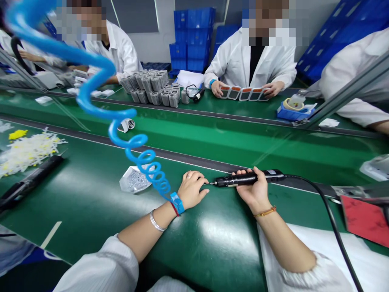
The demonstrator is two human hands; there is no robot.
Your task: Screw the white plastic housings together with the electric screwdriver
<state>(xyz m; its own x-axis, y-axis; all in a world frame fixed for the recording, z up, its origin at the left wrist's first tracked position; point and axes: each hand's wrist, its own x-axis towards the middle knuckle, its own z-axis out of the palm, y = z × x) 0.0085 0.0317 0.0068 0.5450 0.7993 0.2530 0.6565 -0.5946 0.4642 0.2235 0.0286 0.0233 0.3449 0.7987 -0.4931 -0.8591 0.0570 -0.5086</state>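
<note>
Currently the driver (227, 181) lies across the right grip (253, 190), level above the tabletop (91, 219), its bit (212, 183) pointing toward the left grip (191, 190). The right grip is closed around the driver's body from below, fingers and thumb curled up over it, so part of the casing is covered. The left grip is loosely bent, with its fingertips close to the bit; whether they touch it, or pinch something tiny, I cannot tell. A cord (326, 202) runs from the driver's rear and leaves at the bottom edge.

A blue coil (95, 91) reaches the band (177, 203) on the left wrist; its upper end is blurred and cut off. It partly covers a white tray (133, 182) of small bits too fine to make out. Farther left, a second driver (33, 180) is cropped by the edge, as is a pile (33, 150) of white and yellow pieces. At the right, the forearm hides part of a white sheet (369, 263), near a cropped red sheet (364, 219).

Across the green belt (188, 125), a co-worker (231, 61), head masked, holds joined panels (234, 93).
</note>
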